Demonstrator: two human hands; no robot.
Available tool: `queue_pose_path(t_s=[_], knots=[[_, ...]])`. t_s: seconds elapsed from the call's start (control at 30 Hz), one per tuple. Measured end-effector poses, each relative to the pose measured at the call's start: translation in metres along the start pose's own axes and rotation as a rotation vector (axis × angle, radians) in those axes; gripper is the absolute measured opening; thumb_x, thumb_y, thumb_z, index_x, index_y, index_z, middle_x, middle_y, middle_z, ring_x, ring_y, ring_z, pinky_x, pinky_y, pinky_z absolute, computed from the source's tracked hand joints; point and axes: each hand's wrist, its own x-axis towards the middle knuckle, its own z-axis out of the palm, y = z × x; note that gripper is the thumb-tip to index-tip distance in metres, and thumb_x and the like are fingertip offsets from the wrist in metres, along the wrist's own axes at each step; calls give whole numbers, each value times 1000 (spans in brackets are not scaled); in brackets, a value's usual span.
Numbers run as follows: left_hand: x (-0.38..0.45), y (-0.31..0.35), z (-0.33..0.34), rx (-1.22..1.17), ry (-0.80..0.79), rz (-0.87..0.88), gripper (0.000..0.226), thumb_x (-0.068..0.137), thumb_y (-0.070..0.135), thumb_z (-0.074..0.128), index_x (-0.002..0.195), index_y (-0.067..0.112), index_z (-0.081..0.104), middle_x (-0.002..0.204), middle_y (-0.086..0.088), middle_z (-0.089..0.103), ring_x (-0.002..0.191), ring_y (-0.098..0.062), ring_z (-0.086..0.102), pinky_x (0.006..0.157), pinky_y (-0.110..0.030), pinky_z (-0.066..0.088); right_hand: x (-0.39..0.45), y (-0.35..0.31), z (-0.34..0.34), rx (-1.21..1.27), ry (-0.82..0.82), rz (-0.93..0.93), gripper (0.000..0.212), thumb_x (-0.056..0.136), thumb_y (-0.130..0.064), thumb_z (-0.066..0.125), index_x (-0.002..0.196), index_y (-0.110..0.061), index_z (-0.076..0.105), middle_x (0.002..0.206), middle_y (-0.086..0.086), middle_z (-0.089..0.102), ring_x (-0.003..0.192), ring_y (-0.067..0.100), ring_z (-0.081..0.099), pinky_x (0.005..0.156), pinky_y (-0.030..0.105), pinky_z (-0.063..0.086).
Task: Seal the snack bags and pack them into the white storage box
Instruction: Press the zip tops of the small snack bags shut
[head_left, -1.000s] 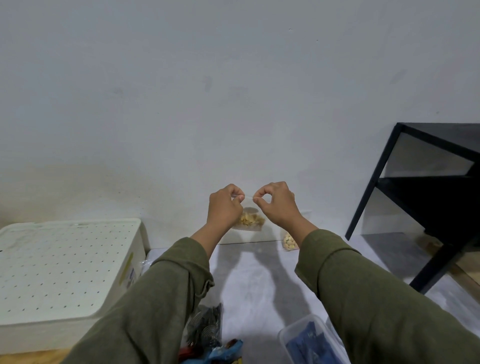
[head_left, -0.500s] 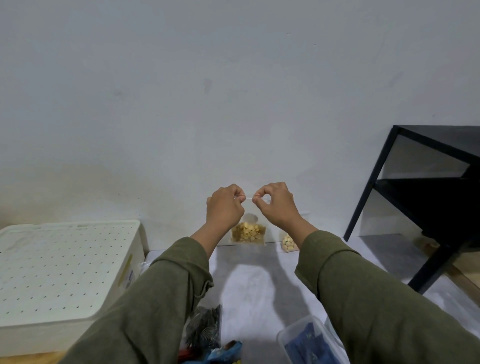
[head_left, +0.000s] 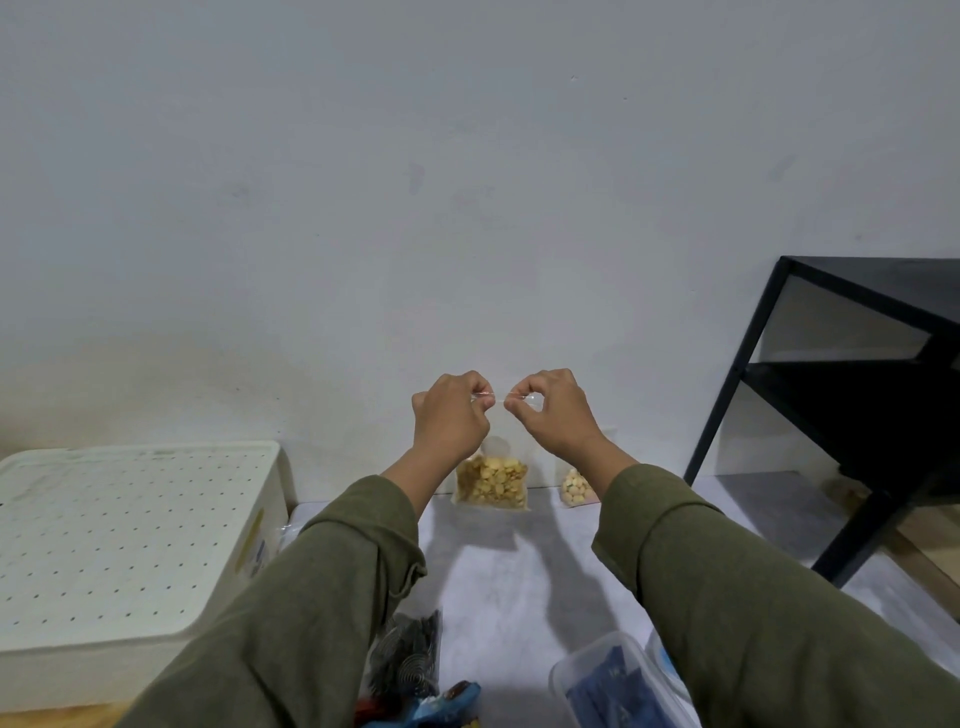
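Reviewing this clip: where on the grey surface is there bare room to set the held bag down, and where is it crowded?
Free: the grey tabletop between the sleeves, in front of the held bag of yellow snacks. Crowded: the near edge, with a dark snack bag, blue wrapper and clear container.

centre: bare grey tabletop (head_left: 519, 582) between the two sleeves, open to a hand | left: white storage box (head_left: 119, 540) with its perforated lid on blocks that side | right: black shelf frame (head_left: 852, 415) closes it | far: wall; small snack bag (head_left: 574, 487) at its foot | near: clear tub (head_left: 618, 686), dark packets (head_left: 410, 654) crowd the edge
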Motion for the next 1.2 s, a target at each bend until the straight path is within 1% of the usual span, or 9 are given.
queue_pose_path(t_s=[0.13,0.33,0.47,0.6,0.73,0.77,0.9,1.03,1.2], knots=[[-2,2,2,12,-10,-21,15,94,17,48,98,22,62,105,7,63,110,-15,51,91,-35,27,-3,-1,-3,8,9,-3,10,87,-19,61,89,-12,68,81,-24,41,120,19,41,103,42,34],[-4,9,4,-5,-39,28,13,94,19,50,95,24,62,106,9,63,112,-10,47,92,-32,23,-7,-2,-5,29,11,5,11,87,-20,63,90,-11,68,81,-23,40,119,19,43,105,42,33],[-6,13,4,33,-28,-7,17,91,11,49,92,23,61,96,10,61,108,-12,49,92,-34,24,-9,3,-4,53,30,39,10,87,-22,62,88,-15,68,93,-8,58,119,17,41,103,44,34],[-8,15,6,27,-36,-34,20,90,8,48,92,23,61,95,10,60,108,-13,50,98,-39,26,-10,2,-8,44,23,66,6,87,-18,61,86,-15,66,89,-14,46,118,19,44,105,41,34],[-10,17,8,-40,-63,-4,14,95,20,49,96,24,62,103,11,62,111,-11,49,106,-44,24,-10,5,-10,44,34,143,12,88,-18,61,78,-25,61,111,2,46,113,25,48,105,40,36],[-10,17,8,-40,-68,9,14,95,22,50,96,24,63,103,11,63,111,-11,49,106,-46,23,-10,6,-11,40,37,152,11,88,-19,62,78,-25,61,111,2,46,113,25,48,105,40,36],[-11,19,9,9,-78,26,13,94,20,51,95,23,64,96,13,61,107,-12,51,107,-46,24,-13,7,-13,48,32,130,7,86,-21,65,79,-19,68,95,-8,43,112,18,47,105,41,35],[-10,18,9,67,-59,22,13,91,17,52,90,23,63,85,15,55,103,-12,53,107,-45,24,-13,7,-12,52,19,123,9,84,-23,68,75,-22,66,99,-4,47,112,18,48,103,43,37],[-7,15,9,55,-1,24,15,93,25,52,89,25,66,90,12,66,102,-11,54,105,-43,25,-10,9,-15,23,6,66,8,85,-23,67,87,-16,71,92,-11,51,120,18,43,105,42,33]])
